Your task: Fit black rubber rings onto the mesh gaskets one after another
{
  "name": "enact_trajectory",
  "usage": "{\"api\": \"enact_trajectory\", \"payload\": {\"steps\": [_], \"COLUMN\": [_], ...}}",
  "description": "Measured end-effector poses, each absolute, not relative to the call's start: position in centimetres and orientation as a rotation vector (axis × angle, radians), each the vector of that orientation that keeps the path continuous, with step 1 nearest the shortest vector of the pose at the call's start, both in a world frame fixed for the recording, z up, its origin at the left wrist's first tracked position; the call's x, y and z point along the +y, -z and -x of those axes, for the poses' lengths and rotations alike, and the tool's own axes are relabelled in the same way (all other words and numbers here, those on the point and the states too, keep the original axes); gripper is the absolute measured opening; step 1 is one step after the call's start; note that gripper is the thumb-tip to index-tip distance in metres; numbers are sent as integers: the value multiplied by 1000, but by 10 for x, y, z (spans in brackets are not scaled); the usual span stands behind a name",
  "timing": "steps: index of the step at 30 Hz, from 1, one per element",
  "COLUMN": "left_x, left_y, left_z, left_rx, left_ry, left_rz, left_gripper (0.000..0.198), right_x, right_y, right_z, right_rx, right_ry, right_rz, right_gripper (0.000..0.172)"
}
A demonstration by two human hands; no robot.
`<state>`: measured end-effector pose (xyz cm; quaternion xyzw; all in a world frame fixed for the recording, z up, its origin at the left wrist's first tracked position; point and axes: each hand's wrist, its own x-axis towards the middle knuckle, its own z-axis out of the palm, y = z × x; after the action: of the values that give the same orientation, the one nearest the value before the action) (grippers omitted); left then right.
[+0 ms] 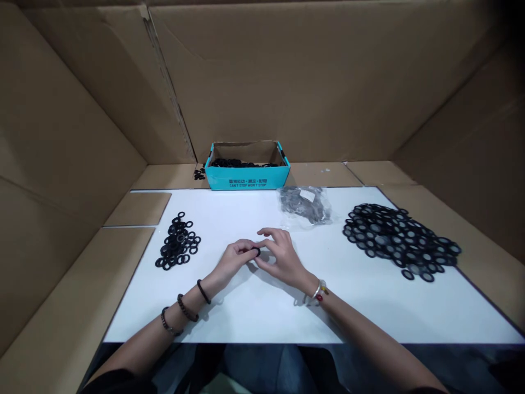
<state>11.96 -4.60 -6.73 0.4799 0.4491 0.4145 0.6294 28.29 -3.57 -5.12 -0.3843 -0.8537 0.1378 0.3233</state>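
A small black rubber washer (257, 251) stands tilted, pinched by the left hand's fingers (247, 247).

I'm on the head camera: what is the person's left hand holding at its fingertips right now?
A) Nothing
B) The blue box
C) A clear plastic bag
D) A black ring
D: a black ring shows pinched at the fingertips of the left hand.
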Motion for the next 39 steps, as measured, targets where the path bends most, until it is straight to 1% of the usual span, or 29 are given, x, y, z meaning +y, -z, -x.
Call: {"api": "enact_trajectory", "payload": {"steps": [2,4,7,10,12,14,19,27,32,34,36,39], "left_x": [-42,-35,-22,-10,-4,0,2,4,6,7,7,8], "left_y": [63,55,42,40,45,50,52,47,48,47,47,47], "left_z": [-116,-105,-71,-33,-14,-2,4,8,13,14,15,13], "left_rx": [1077,1213,1652,2241,2469,2599,2611,2582,2547,2539,2537,2493], "left_ry": [-1003,-1079,-1096,-892,-669,-536,-349,-337,-397,-419,-425,-542], "left_rz": [-1244,-1472,-1898,-2072,-2039,-1973,-1903,-1946,-2055,-2112,-2132,-2104], "left_gripper": [21,23,24,24,24,26,30,25,26,26,27,27], "right_x": [-30,-20,-5,-1,-5,-13,-23,-16,-10,-4,6,24], "right_y": [50,46,41,45,53,63,79,74,57,47,40,39], "right_z": [-288,-305,-355,-419,-455,-479,-500,-514,-495,-473,-446,-406], "right_rx": [-2213,-2137,-1941,-1724,-1596,-1511,-1558,-1502,-1515,-1673,-1951,-2248], "right_ry": [-323,-241,-80,109,220,264,302,433,508,448,289,134], "right_rz": [1085,1200,1456,1818,2020,2140,2175,2175,2089,2006,1941,1900], "right_gripper": [18,19,24,31,33,33,30,32,41,35,28,27]}}
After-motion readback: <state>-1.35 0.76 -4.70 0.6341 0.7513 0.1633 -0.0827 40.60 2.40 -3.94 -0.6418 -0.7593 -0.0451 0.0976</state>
